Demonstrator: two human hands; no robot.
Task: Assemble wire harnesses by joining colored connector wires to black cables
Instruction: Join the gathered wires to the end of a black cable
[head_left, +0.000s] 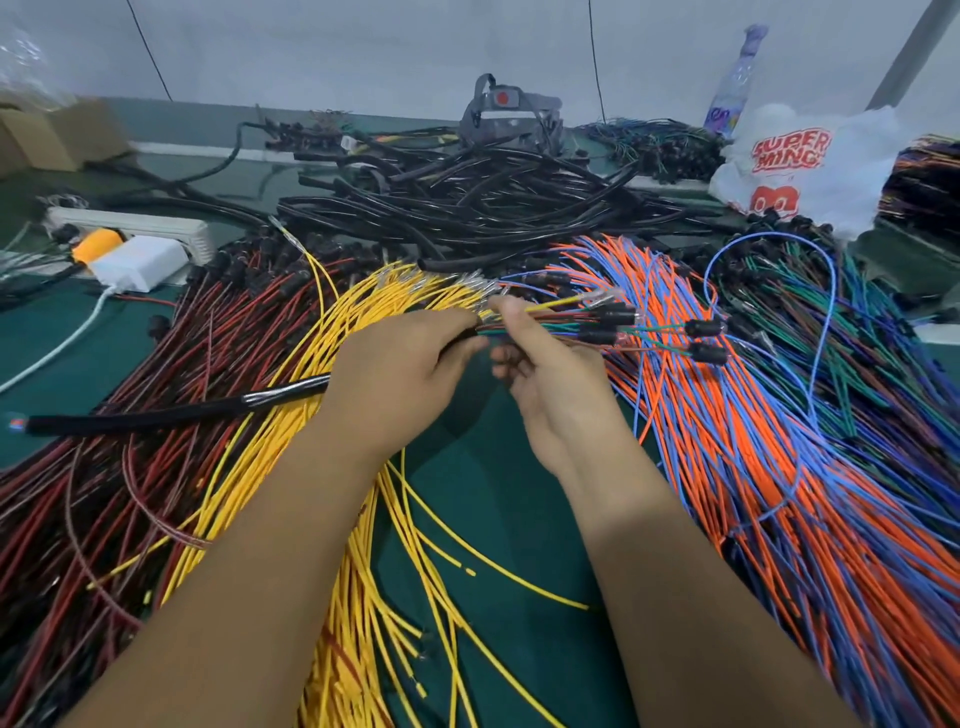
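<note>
Two hands meet over the middle of the bench. The left hand (395, 374) is closed around a black cable (171, 413), whose free length runs out to that hand's left. The right hand (545, 374) pinches, thumb against fingers, a small bunch of colored connector wires (587, 322) where they leave the cable's end; their black connectors fan out to the right of the fingers. Beneath the left hand lies a sheaf of yellow wires (384, 545); further left, red and dark wires (104, 493). Right of the fingers spread orange and blue wires (753, 441), then green ones. Beyond the fingertips sits a heap of black cables (493, 202). All rest on a dark green table (498, 519). Far left are a power strip (156, 228) and white adapter, far right a printed plastic bag (795, 161), behind them a pale wall (363, 47).
</note>
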